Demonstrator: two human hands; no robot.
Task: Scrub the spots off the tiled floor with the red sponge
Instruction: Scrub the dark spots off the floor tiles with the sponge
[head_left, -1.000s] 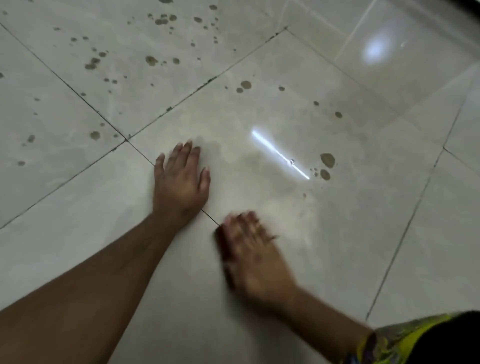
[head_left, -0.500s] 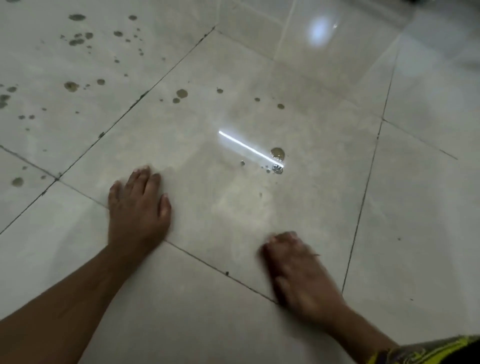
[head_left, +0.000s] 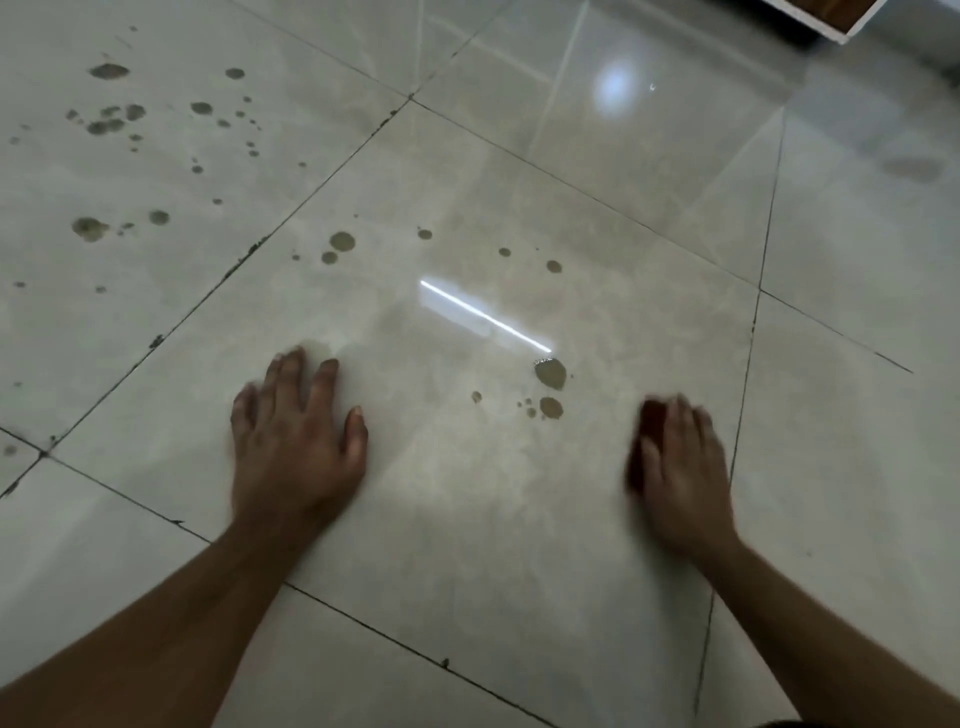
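Observation:
My right hand (head_left: 680, 478) presses flat on the red sponge (head_left: 647, 436), of which only the dark red left edge shows beneath my fingers; the hand is blurred. It lies on the glossy beige tiled floor (head_left: 467, 519), just right of a group of brown spots (head_left: 549, 374). My left hand (head_left: 296, 441) rests flat on the same tile with fingers spread. More spots (head_left: 340, 241) sit farther up this tile, and several cover the tile at the far left (head_left: 109, 122).
Dark grout lines (head_left: 748, 343) cross the floor around the hands. A bright strip of light (head_left: 485, 316) reflects mid-tile. A white-edged piece of furniture (head_left: 826, 15) stands at the top right corner.
My right hand has slid the sponge to the right across the tile, away from my left hand. The view has shifted, bringing the far spots and furniture into sight.

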